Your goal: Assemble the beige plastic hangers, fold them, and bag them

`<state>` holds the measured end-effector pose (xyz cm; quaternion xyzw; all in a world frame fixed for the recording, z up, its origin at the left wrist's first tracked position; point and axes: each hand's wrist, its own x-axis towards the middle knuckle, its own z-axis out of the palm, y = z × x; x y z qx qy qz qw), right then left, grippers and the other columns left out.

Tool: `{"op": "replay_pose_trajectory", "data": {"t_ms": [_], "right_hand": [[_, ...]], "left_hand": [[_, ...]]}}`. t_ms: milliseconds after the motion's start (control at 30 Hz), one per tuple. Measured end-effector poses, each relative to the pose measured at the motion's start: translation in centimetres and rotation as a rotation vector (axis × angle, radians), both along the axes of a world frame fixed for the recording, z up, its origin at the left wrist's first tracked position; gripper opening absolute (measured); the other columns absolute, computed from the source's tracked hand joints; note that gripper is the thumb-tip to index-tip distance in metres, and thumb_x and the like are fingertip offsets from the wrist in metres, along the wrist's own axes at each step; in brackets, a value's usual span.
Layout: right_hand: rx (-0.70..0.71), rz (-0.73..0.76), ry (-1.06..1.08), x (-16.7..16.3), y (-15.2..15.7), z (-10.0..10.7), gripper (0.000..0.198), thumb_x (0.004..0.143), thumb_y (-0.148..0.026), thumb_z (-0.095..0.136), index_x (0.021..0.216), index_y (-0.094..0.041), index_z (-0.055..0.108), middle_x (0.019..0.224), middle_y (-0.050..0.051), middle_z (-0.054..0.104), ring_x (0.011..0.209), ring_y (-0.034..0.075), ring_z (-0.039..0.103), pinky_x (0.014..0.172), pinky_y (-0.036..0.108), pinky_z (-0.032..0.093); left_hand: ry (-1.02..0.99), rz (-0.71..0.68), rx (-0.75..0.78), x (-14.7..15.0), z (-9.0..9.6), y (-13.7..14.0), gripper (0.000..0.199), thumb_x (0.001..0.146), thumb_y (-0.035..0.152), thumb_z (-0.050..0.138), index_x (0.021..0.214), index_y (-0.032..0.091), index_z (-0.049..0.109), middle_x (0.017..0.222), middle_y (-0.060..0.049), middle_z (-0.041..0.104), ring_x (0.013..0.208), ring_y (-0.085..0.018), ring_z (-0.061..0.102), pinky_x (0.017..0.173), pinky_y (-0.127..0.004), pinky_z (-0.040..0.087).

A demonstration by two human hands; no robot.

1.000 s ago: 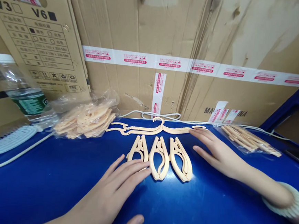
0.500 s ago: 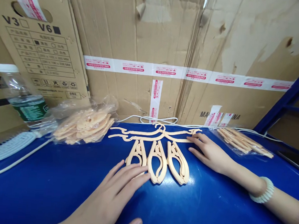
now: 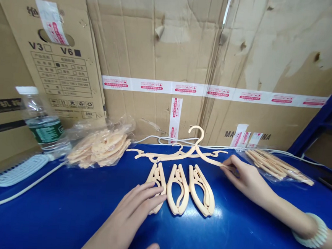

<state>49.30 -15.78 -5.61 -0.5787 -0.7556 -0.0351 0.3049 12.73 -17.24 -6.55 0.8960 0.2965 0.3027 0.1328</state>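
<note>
My right hand [image 3: 244, 174] pinches the right arm tip of an unfolded cream clothes hanger [image 3: 181, 155], whose hook rises off the table. Behind it lies a second unfolded hanger [image 3: 221, 154], partly hidden by the first. My left hand [image 3: 136, 210], fingers spread, rests over the leftmost of three folded hangers [image 3: 159, 204] and covers part of it. Beside that one, the middle folded hanger [image 3: 184, 202] and the right folded hanger [image 3: 210, 204] lie in a row on the blue table [image 3: 232, 237].
A plastic bag of cream hanger pieces [image 3: 103, 146] and another bag of long cream pieces [image 3: 280, 167] lie at the back. On the left are a water bottle [image 3: 46, 130], a hairbrush [image 3: 21, 168] and a white cable [image 3: 25, 196]. Cardboard boxes [image 3: 160, 51] form the back wall.
My right hand has taken hold of the front unfolded hanger's right end and tilted its hook up. My left hand stays over the left folded hanger. The camera view has shifted slightly.
</note>
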Motion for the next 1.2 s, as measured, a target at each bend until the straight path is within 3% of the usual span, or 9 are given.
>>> {"op": "replay_pose_trajectory", "data": {"t_ms": [167, 267, 367, 467, 600, 800, 967, 1067, 1200], "right_hand": [[0.060, -0.014, 0.071, 0.4, -1.5, 1.2, 0.020, 0.095, -0.040, 0.049, 0.091, -0.021, 0.053, 0.076, 0.004, 0.065, 0.065, 0.018, 0.061, 0.058, 0.029, 0.050], [0.061, -0.007, 0.076, 0.6, -2.8, 2.1, 0.024, 0.093, -0.044, 0.054, 0.103, -0.022, 0.056, 0.081, 0.005, 0.069, 0.069, 0.019, 0.066, 0.057, 0.029, 0.053], [0.083, -0.012, 0.057, 0.0, -3.9, 2.8, 0.025, 0.091, -0.046, 0.054, 0.104, -0.025, 0.061, 0.083, 0.004, 0.072, 0.068, 0.021, 0.069, 0.047, 0.027, 0.053], [0.086, 0.020, 0.056, -1.2, -4.7, 3.0, 0.024, 0.090, -0.046, 0.055, 0.101, -0.027, 0.067, 0.086, 0.003, 0.075, 0.067, 0.021, 0.071, 0.046, 0.026, 0.056], [-0.019, 0.116, 0.039, -2.8, -5.3, 2.6, 0.019, 0.093, -0.039, 0.055, 0.100, -0.028, 0.068, 0.089, 0.002, 0.075, 0.071, 0.018, 0.072, 0.056, 0.022, 0.059], [-0.153, 0.175, 0.033, -3.8, -5.9, 2.1, 0.018, 0.095, -0.034, 0.052, 0.105, -0.028, 0.066, 0.097, 0.002, 0.073, 0.079, 0.017, 0.071, 0.065, 0.022, 0.060], [-0.139, 0.177, 0.035, -3.9, -6.1, 2.2, 0.017, 0.094, -0.032, 0.054, 0.106, -0.030, 0.066, 0.097, 0.001, 0.073, 0.078, 0.016, 0.070, 0.062, 0.021, 0.058], [-0.038, 0.185, -0.046, -3.6, -5.8, 2.1, 0.019, 0.094, -0.030, 0.052, 0.107, -0.028, 0.066, 0.093, 0.003, 0.071, 0.077, 0.019, 0.067, 0.061, 0.026, 0.057], [0.221, 0.083, -0.219, -3.0, -5.6, 2.0, 0.019, 0.094, -0.030, 0.052, 0.107, -0.027, 0.065, 0.095, 0.006, 0.072, 0.081, 0.025, 0.062, 0.069, 0.040, 0.052]], "left_hand": [[-0.086, 0.108, -0.244, -0.6, 0.0, 1.4, 0.051, 0.089, 0.029, 0.057, 0.138, 0.033, 0.047, 0.147, -0.005, 0.048, 0.136, -0.030, 0.043, 0.112, -0.052, 0.035], [-0.322, 0.202, -0.508, -0.5, -0.9, 2.7, 0.049, 0.091, 0.038, 0.056, 0.138, 0.029, 0.047, 0.146, -0.009, 0.050, 0.135, -0.031, 0.044, 0.111, -0.053, 0.036], [-0.538, 0.210, -0.633, -0.2, -1.7, 3.5, 0.060, 0.091, 0.041, 0.057, 0.144, 0.024, 0.036, 0.146, -0.014, 0.048, 0.136, -0.031, 0.044, 0.111, -0.051, 0.039], [-0.608, 0.193, -0.660, 0.0, -1.8, 3.4, 0.070, 0.091, 0.040, 0.058, 0.150, 0.028, 0.022, 0.149, -0.012, 0.044, 0.135, -0.029, 0.045, 0.111, -0.048, 0.040], [-0.509, 0.165, -0.635, 0.0, -1.2, 2.5, 0.071, 0.094, 0.039, 0.053, 0.153, 0.033, 0.013, 0.152, -0.009, 0.040, 0.136, -0.026, 0.044, 0.113, -0.048, 0.037], [-0.260, 0.144, -0.401, 0.0, 0.1, 1.8, 0.050, 0.093, 0.039, 0.053, 0.142, 0.040, 0.043, 0.148, 0.000, 0.048, 0.137, -0.027, 0.042, 0.115, -0.052, 0.029], [-0.297, 0.209, -0.502, 0.3, 1.0, 1.9, 0.036, 0.092, 0.046, 0.053, 0.124, 0.031, 0.062, 0.102, -0.002, 0.074, 0.092, -0.022, 0.070, 0.087, -0.034, 0.057], [-0.343, 0.191, -0.577, 0.5, 1.3, 2.0, 0.031, 0.092, 0.048, 0.053, 0.111, 0.028, 0.067, 0.078, 0.001, 0.072, 0.073, -0.019, 0.069, 0.071, -0.025, 0.057], [-0.333, 0.198, -0.577, 0.7, 1.9, 2.0, 0.031, 0.091, 0.049, 0.055, 0.109, 0.027, 0.067, 0.070, 0.002, 0.069, 0.066, -0.017, 0.065, 0.067, -0.023, 0.055]]}}
